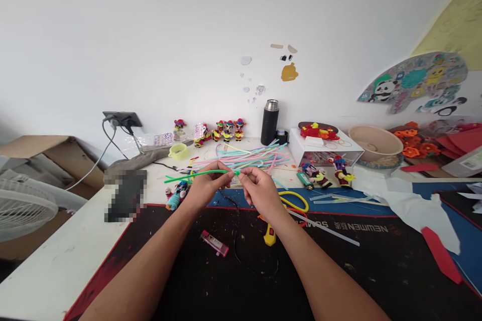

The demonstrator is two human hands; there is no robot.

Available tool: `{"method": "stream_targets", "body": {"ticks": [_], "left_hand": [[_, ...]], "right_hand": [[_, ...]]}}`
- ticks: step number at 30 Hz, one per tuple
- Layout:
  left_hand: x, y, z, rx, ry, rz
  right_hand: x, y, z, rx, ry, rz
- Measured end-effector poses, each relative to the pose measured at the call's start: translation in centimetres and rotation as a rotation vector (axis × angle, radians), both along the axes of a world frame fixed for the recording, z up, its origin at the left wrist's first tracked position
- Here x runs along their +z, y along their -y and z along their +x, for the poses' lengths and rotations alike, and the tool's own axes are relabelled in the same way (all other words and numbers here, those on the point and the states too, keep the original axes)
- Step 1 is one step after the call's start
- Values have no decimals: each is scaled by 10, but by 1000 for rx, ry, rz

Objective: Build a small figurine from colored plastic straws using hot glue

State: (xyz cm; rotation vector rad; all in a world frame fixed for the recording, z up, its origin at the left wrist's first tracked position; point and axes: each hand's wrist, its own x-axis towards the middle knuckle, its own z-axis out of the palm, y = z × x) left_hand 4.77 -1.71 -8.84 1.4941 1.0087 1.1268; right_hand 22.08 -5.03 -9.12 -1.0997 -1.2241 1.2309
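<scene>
A green pipe cleaner point(188, 176) stretches between my two hands above the front edge of the pile of straws. My left hand point(211, 183) pinches it, and its long end sticks out to the left past the fingers. Fingertip to fingertip with it, my right hand point(259, 189) pinches the other end, where a small green bit shows. Below my hands a pink lighter point(214, 244) lies on the black desk mat point(181, 281). Partly behind my right forearm is a yellow-handled tool point(269, 235), and a yellow loop point(301, 203) lies beyond it.
Thin pastel straws point(259, 155) lie heaped behind my hands. Several small figures point(228, 131) stand along the wall, near a black thermos point(270, 123). A white box point(324, 148) stands right of it. A yellow tape roll point(178, 151) lies left; a fan point(26, 205) stands at far left.
</scene>
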Motion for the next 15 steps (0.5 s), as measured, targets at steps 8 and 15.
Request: {"method": "stream_targets", "body": {"ticks": [8,15], "left_hand": [[-3,-1,0,2,3,-14],[-4,1,1,-64,-3,-5]], "right_hand": [[0,1,-2,-1,-13,5],[-1,0,-2,-43,-76,-10]]}}
